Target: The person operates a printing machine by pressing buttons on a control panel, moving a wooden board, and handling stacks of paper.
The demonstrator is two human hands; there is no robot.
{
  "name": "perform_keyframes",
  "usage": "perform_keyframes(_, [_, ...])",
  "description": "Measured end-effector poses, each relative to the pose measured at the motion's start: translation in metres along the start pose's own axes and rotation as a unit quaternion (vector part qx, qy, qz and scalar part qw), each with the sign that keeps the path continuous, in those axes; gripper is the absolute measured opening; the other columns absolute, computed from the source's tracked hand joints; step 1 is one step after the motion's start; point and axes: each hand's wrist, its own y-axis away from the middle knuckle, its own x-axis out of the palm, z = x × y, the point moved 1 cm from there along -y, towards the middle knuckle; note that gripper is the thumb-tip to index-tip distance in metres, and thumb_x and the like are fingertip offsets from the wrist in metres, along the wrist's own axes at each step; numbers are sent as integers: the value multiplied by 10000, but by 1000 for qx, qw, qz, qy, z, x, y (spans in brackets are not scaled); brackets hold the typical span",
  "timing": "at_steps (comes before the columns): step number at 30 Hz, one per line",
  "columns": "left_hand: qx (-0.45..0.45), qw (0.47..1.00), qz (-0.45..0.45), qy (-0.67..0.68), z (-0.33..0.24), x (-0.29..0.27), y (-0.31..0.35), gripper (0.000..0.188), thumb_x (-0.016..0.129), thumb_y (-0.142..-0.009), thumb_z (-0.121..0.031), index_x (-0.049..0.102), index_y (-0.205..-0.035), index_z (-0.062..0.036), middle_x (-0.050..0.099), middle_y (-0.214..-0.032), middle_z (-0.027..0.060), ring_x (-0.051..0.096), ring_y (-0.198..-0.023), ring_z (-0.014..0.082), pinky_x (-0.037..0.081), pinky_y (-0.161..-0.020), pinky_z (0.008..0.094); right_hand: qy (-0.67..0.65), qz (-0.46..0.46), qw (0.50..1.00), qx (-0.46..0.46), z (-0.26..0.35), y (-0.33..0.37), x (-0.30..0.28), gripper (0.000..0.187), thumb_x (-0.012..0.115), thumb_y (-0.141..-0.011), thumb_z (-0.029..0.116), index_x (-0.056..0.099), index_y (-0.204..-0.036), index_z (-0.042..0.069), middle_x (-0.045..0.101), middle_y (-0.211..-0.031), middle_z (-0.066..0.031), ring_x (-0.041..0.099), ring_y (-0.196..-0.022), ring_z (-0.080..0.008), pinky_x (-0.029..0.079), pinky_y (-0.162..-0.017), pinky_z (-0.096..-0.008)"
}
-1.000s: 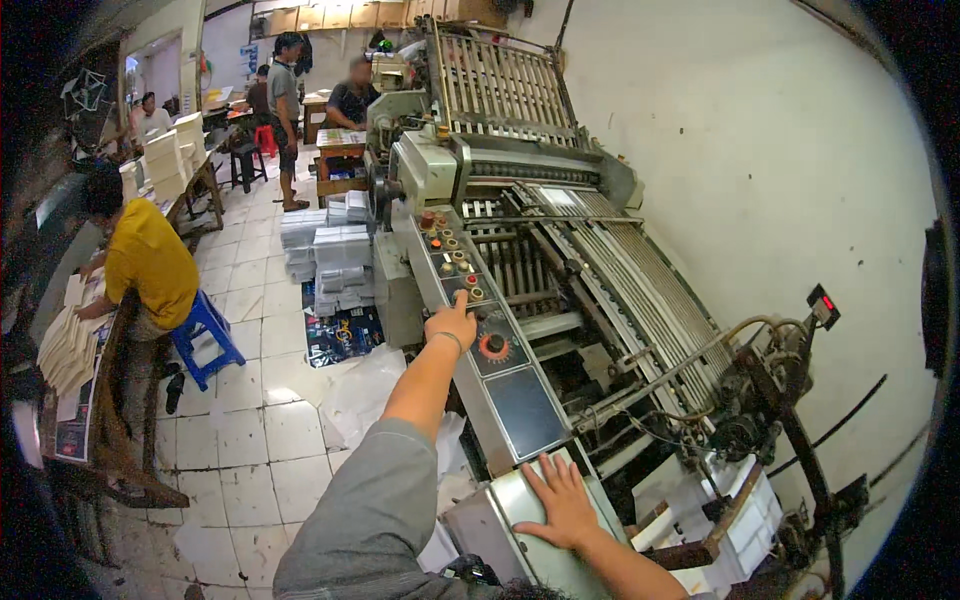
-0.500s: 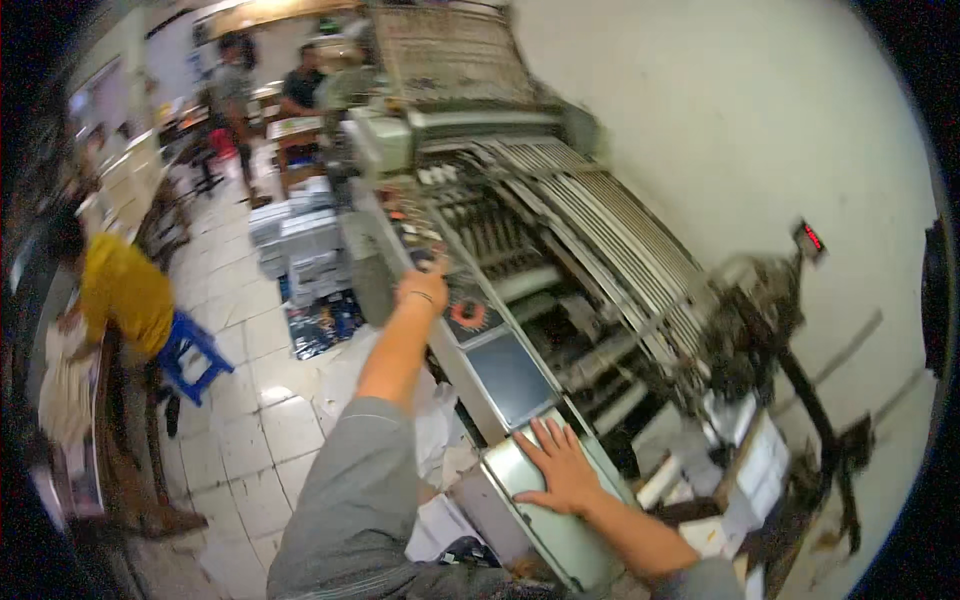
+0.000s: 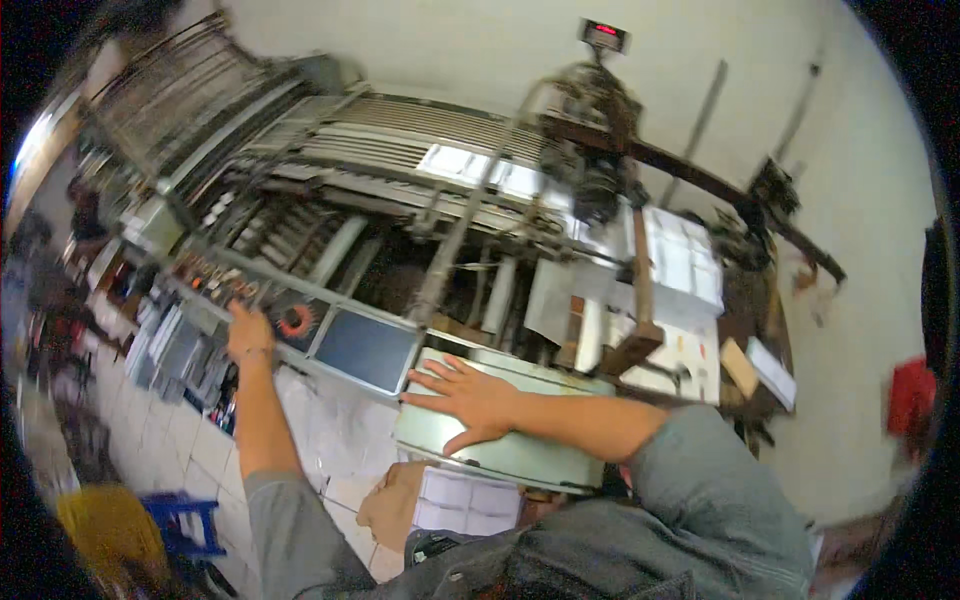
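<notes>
My left hand reaches to the control panel of a large printing machine. At least one finger is stretched toward its small buttons; the others are blurred, and I see nothing held. Beside that hand sits a round red toothed dial. A dark flat panel lies between my two hands. Flat on a pale green metal cover rests my right hand, open, with fingers spread. Printed white sheets lie on the machine's slatted bed behind.
A stack of white paper stands at the machine's right end, near a dark metal frame. A small red-lit display sits above. More paper lies low in front. A blue stool and a yellow-clad person are at lower left.
My view has swung to the right, so the machine now runs across the picture and its paper stack shows. White sheets now show on the slatted bed. Both hands keep their places on the machine.
</notes>
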Motion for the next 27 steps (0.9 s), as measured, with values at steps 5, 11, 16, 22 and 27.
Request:
perform_keyframes(5, [-84,980,-13,177,-20,3,10,500,439,-989,-388,454,-1433,-159,600,-1313,251,623,-1161,448,481,-977,562,38,47,997,42,9,1,-10,1086,620,-771,767,229,-1610,201,197,-1652,-201,199,-1506,-450,124,-1227,-576])
perform_keyframes(11, [-79,986,10,146,-30,-3,32,568,431,-1018,-365,232,-1529,-218,532,-1349,290,673,-1047,457,543,-874,548,56,42,997,41,12,-3,-11,1080,628,-765,768,246,-1608,210,207,-1647,-207,200,-1503,-443,126,-1224,-571])
perform_keyframes(16, [-123,978,1,170,-15,2,28,605,419,-1028,-335,182,-1574,-225,400,-1478,302,689,-1018,438,573,-800,515,68,36,997,19,13,-6,-9,1075,610,-773,779,238,-1611,218,209,-1645,-208,209,-1492,-450,129,-1218,-582])
perform_keyframes(22, [-116,981,-14,156,-21,5,28,609,415,-1033,-328,175,-1584,-225,416,-1471,309,703,-999,425,583,-789,500,61,39,997,30,14,-5,-10,1079,607,-773,784,235,-1612,217,213,-1644,-211,192,-1501,-449,132,-1217,-585])
perform_keyframes(27, [-113,980,-20,163,-20,5,27,592,416,-1031,-339,206,-1569,-211,444,-1451,312,697,-1014,431,572,-828,508,55,34,998,27,14,-5,-8,1079,598,-778,788,232,-1613,212,214,-1644,-208,176,-1510,-439,118,-1223,-576])
